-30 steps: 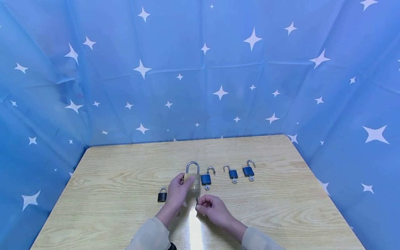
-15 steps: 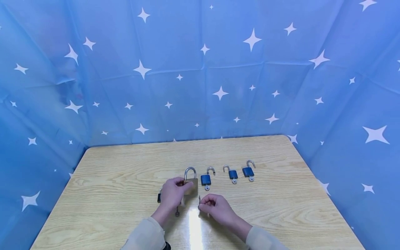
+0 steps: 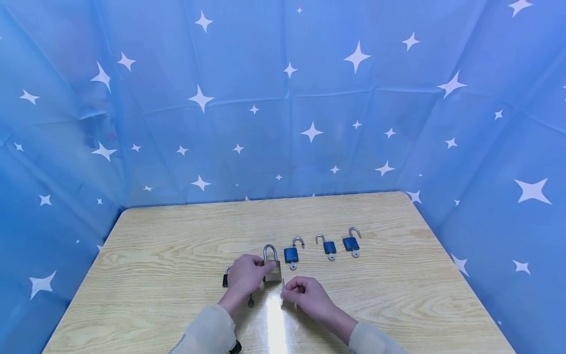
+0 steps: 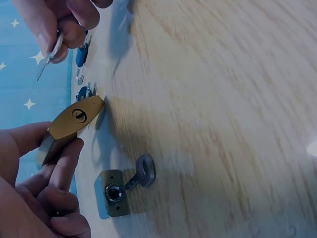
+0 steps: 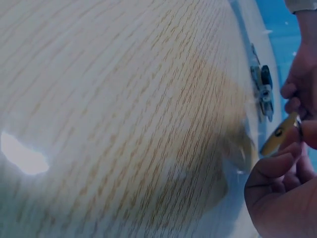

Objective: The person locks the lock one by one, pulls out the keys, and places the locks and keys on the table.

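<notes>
Overall, a star-printed blue curtain (image 3: 247, 64) encloses the back and both sides of a pale wood-grain tabletop (image 3: 177, 246), which carries a bright reflection (image 3: 275, 327) near its front edge. Two pale sleeves (image 3: 208, 329) reach in from below. The left hand (image 3: 244, 274) grasps a brass padlock (image 3: 274, 274) by its body, thumb across the front; in the head view its shackle points away from the person, and the left wrist view shows the padlock tilted, its keyhole toward the camera. The right hand (image 3: 308, 297), just beside it, pinches a small key between thumb and fingers.

Beyond the right hand lie a left blue padlock (image 3: 291, 254), a middle blue padlock (image 3: 329, 247) and a right blue padlock (image 3: 351, 243), each with its shackle swung out and a silver key head at its base. A smaller black padlock (image 3: 225, 280), partly hidden, lies left of the left hand. Seen from the left wrist, a metal-based padlock (image 4: 120, 178) rests near a loose key (image 3: 251, 303); whether it is the black one cannot be told. Smallest is the held key (image 4: 56, 48), its blade apart from the brass padlock.
</notes>
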Tool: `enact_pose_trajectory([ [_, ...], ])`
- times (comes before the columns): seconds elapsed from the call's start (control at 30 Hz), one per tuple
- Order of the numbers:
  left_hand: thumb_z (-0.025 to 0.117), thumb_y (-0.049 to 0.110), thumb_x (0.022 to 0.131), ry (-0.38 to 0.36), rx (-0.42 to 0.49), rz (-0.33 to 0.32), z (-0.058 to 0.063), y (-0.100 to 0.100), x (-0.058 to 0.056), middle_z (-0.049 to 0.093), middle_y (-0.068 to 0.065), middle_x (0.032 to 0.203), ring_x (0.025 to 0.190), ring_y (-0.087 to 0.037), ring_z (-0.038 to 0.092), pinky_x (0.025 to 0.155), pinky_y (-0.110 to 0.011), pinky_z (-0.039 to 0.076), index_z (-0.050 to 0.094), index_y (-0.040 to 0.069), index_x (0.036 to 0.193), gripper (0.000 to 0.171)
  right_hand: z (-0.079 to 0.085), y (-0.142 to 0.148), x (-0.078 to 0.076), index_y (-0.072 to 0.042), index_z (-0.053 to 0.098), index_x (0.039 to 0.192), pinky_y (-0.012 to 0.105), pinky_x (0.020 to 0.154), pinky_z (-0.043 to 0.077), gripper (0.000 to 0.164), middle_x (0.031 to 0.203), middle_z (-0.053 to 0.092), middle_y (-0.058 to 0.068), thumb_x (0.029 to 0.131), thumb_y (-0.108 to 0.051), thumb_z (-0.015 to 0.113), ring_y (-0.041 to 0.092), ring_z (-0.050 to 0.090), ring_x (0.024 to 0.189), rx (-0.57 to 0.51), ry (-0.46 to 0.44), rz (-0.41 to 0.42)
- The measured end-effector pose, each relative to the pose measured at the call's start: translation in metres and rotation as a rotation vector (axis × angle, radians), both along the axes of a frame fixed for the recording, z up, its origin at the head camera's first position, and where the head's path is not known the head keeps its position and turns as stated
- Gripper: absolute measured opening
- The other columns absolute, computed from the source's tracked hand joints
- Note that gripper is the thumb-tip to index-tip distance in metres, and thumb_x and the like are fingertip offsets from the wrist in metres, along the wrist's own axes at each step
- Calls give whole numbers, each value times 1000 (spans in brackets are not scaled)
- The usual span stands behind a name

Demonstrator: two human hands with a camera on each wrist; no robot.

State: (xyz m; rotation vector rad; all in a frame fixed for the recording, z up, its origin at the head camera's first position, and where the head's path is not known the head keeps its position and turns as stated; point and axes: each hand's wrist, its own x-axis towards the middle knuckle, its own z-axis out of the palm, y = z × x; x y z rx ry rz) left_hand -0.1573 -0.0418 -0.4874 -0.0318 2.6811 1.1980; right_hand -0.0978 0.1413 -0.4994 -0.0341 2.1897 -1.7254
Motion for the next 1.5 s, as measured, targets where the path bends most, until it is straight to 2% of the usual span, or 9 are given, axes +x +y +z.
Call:
enact_pose_trajectory([
  [0.37, 68, 49, 82, -1, -51, 11, -1, 5, -2, 34, 9, 43, 39, -9, 28, 40, -24, 15, 37, 20, 50, 53, -1, 1, 1, 0, 64, 94, 22, 54, 38, 16, 72, 55, -2, 88, -16, 65, 14, 47, 62, 16, -25, 8],
  [0.53, 68, 51, 81, 21, -121, 14, -1, 6, -2, 34, 8, 42, 39, -10, 29, 40, -25, 15, 37, 20, 49, 55, 2, 1, 4, -2, 64, 92, 22, 54, 37, 18, 70, 55, -3, 88, -19, 66, 13, 46, 61, 39, -21, 8],
  [0.77, 66, 58, 80, 69, -245, 5, -1, 7, -2, 33, 7, 44, 42, -13, 34, 42, -29, 22, 39, 19, 50, 56, 4, 1, 5, -3, 65, 88, 23, 54, 37, 20, 67, 53, -3, 87, -23, 68, 12, 45, 59, 26, -41, 12],
  [1.03, 65, 64, 78, 113, -365, -17, -5, 5, -3, 33, 6, 46, 44, -14, 35, 41, -30, 24, 39, 18, 51, 59, 5, 2, 5, -2, 65, 85, 22, 49, 31, 23, 61, 48, -6, 87, -25, 69, 9, 38, 52, 21, -49, 36],
  [1.23, 65, 65, 77, 129, -405, -37, -5, 4, -4, 36, 5, 46, 44, -15, 39, 41, -31, 27, 41, 18, 52, 58, 7, 1, 4, -4, 66, 80, 22, 47, 31, 23, 61, 51, -4, 87, -26, 68, 8, 39, 51, 109, -3, 46],
  [1.5, 68, 61, 78, 149, -423, -44, -2, 5, -5, 33, 4, 49, 45, -16, 38, 42, -31, 26, 40, 17, 54, 57, 5, -2, 1, -10, 68, 72, 22, 48, 35, 21, 64, 60, -4, 86, -25, 69, 8, 44, 53, 207, 44, 61],
])
